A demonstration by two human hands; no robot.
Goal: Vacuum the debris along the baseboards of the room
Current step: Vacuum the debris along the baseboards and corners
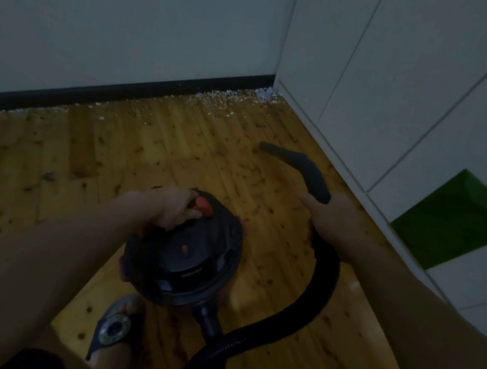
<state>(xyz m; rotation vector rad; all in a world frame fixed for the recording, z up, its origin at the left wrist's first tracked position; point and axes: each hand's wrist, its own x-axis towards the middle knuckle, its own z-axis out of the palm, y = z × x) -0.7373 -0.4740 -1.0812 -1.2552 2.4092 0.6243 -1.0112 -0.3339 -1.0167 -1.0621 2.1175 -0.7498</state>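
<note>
The left hand (173, 207) grips the handle on top of the small round vacuum cleaner (187, 255). The right hand (332, 218) holds the hose nozzle (300, 168) above the wooden floor (109, 160). White crumbs (234, 98) lie along the black baseboard (122, 91), piled in the corner.

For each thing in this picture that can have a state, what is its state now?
Vacuum canister: carried by its top, above the floor.
Left hand: grips the canister's handle.
Right hand: grips the hose just behind the nozzle.
Nozzle: above the floor, aimed at the corner, short of the debris.
Hose: curved, joined to the canister.
White debris: scattered along the black baseboard, not yet vacuumed.
</note>
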